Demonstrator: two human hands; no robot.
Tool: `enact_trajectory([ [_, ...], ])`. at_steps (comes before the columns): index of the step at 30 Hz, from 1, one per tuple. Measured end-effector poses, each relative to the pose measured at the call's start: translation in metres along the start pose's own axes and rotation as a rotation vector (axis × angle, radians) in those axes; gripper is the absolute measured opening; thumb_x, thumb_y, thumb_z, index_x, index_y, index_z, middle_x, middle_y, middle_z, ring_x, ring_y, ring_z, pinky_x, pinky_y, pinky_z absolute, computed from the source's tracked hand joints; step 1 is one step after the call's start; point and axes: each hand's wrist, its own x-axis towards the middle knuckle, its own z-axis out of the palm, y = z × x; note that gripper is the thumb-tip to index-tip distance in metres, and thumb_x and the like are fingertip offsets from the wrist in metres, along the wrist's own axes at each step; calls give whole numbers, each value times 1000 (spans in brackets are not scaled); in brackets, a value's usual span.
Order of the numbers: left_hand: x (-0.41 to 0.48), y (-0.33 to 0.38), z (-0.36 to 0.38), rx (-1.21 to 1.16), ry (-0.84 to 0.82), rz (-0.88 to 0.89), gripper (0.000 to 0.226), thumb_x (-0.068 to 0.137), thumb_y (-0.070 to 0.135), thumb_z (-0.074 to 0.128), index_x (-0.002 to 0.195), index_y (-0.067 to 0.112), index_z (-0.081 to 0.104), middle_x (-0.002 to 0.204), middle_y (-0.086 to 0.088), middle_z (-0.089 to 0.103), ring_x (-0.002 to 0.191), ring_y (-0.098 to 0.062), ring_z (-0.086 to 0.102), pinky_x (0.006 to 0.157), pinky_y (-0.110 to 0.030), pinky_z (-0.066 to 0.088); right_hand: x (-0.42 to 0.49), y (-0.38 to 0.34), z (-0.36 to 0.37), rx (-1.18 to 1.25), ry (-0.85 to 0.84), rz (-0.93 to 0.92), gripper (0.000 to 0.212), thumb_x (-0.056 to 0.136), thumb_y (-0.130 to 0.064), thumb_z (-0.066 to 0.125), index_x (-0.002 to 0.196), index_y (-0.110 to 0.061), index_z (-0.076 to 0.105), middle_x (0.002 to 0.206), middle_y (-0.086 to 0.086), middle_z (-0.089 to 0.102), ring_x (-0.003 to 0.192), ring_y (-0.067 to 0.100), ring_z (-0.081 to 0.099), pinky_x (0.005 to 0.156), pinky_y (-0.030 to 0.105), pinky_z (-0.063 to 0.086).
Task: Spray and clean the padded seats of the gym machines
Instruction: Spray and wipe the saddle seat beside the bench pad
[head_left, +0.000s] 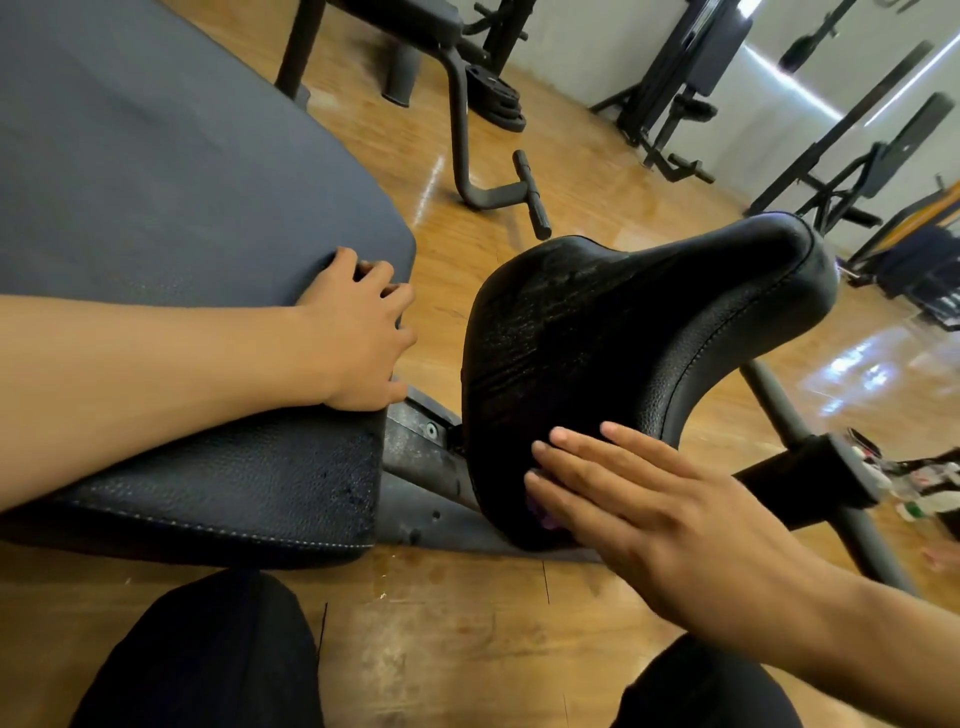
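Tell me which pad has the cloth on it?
The curved black seat pad, where the right hand presses a purple cloth; the left hand grips the flat blue-grey pad bare.

one head-worn view (wide-angle) looks forward and down, close above the padded seat.

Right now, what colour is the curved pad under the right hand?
Black, pebble-textured; the curved pad shows best in the head view.
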Motion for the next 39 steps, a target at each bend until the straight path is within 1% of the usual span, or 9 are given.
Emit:
enact_trajectory([
  [5, 3, -3, -3, -20, -45, 10, 66, 99, 67, 21, 145, 25, 42, 155, -14, 27, 138, -37, 29, 103, -50, 31, 67, 63, -12, -56, 1, 240, 44, 91, -15, 58, 134, -20, 63, 145, 5, 56, 145, 22, 37, 122, 52, 20],
  [9, 1, -5, -5, -12, -59, 17, 68, 99, 69, 22, 147, 26, 41, 157, -13, 25, 140, -37, 27, 103, -50, 31, 87, 66, -19, -126, -59, 416, 53, 89, -23, 42, 140, -18, 56, 147, 6, 53, 148, 24, 32, 125, 48, 3],
  [14, 1, -4, -4, -8, -63, 19, 68, 99, 69, 20, 149, 25, 39, 158, -15, 24, 141, -36, 27, 103, -50, 30, 50, -20, 5, 59, -14, 241, 48, 91, -20, 39, 130, -13, 65, 134, 9, 63, 133, 25, 54, 121, 38, 26],
  [17, -1, -4, -5, -5, -66, 17, 69, 99, 69, 19, 150, 26, 38, 161, -13, 22, 142, -37, 26, 104, -51, 30, 36, -11, 2, 52, -15, 118, 48, 95, -19, 37, 135, -15, 62, 143, 7, 57, 141, 22, 45, 124, 39, 22],
  [24, -1, 0, -6, -4, -89, 3, 67, 99, 68, 18, 148, 27, 38, 159, -14, 24, 141, -38, 27, 106, -52, 30, 20, 130, -51, -72, 357, 514, 32, 101, -11, 56, 131, -8, 62, 134, 14, 62, 133, 31, 52, 119, 53, 28],
  [27, -1, 1, -6, 1, -91, 0, 66, 99, 68, 19, 147, 27, 39, 157, -14, 25, 140, -39, 27, 107, -53, 30, 30, 114, -42, 6, 415, 489, 27, 102, -11, 52, 125, -7, 67, 127, 13, 65, 126, 33, 57, 118, 53, 30],
  [33, -2, 1, -6, -4, -88, 4, 65, 100, 66, 18, 146, 27, 40, 156, -14, 26, 140, -39, 27, 108, -53, 30, 24, -2, 14, 193, 182, 54, 35, 96, -10, 53, 129, -11, 66, 133, 7, 64, 130, 23, 56, 118, 43, 33],
  [36, -2, 1, -5, -4, -83, 4, 65, 100, 67, 18, 145, 26, 40, 154, -14, 27, 139, -39, 28, 106, -52, 30, 19, 13, 12, 156, 155, -46, 33, 104, -12, 47, 133, -9, 63, 136, 9, 61, 134, 23, 53, 116, 43, 35],
  [39, 0, 1, -5, -19, -85, 2, 65, 100, 67, 19, 146, 27, 40, 156, -14, 26, 139, -39, 27, 106, -53, 29, 20, 68, -3, 35, 261, 91, 32, 103, -7, 51, 132, -6, 63, 136, 14, 61, 137, 29, 49, 117, 52, 32],
])
